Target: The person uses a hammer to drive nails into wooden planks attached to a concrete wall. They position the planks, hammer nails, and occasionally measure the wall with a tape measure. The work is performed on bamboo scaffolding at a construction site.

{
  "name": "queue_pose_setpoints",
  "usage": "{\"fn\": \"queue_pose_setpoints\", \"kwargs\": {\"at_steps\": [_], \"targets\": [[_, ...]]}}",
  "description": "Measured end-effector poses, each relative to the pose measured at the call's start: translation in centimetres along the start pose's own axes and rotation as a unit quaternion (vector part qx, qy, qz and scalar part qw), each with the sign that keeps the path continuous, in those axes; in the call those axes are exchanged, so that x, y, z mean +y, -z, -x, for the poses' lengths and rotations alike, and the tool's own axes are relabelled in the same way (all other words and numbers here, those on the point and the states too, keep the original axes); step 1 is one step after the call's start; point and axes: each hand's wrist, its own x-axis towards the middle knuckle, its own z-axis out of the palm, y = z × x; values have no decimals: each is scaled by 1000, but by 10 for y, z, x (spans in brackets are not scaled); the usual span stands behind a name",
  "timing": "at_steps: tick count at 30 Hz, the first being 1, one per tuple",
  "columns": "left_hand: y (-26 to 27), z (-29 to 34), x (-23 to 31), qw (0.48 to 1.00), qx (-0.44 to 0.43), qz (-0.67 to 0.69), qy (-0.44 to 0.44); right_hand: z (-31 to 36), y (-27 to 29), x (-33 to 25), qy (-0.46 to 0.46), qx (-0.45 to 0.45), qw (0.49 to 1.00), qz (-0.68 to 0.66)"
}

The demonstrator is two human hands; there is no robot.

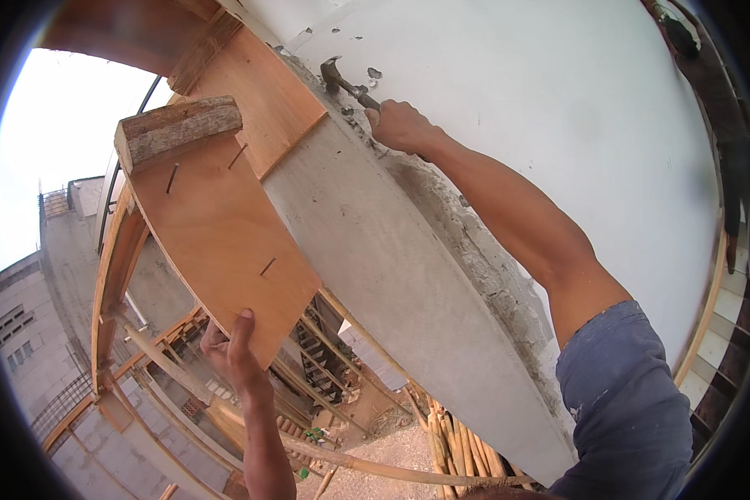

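Your left hand (237, 357) grips the flat orange-brown plywood panel (208, 225) by its lower end — some fingers hidden behind. Your right hand (402, 127) wraps round the dark metal claw hammer (365, 99) by the smooth white wall (542, 125) — contact unclear.

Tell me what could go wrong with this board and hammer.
The left hand grips the board only near its lower end, so it might slip toward the ground below. Nails jutting from its face could scratch someone. The hammer in the right hand, beside rough concrete, may knock chips loose.
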Motion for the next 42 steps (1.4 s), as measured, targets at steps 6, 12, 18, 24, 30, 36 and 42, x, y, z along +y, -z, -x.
{"fn": "queue_pose_setpoints", "kwargs": {"at_steps": [6, 12, 18, 24, 30, 36, 42], "targets": [[2, -3, 1, 1000, -9, 9, 3, 0, 27, -20, 77, 101, 991, -34], [3, -5, 3, 1000, -17, 12, 3, -7, 4, -32, 218, 285, 872, -334], [2, -9, 2, 999, 11, -19, 26, 15, 5, 7, -61, -55, 993, -81], [3, -12, 2, 999, 40, 14, 19, -5, 44, -45, 221, 289, 891, -273], [8, -13, 1, 999, -15, 21, 44, -15, 3, -21, 63, 128, 989, 37], [10, -15, 0, 999, 27, 33, 31, -5, 28, 4, 12, -20, 990, -140], [12, -21, 0, 1000, -16, 10, 22, -16, 52, -63, 228, 409, 809, -354]]}}
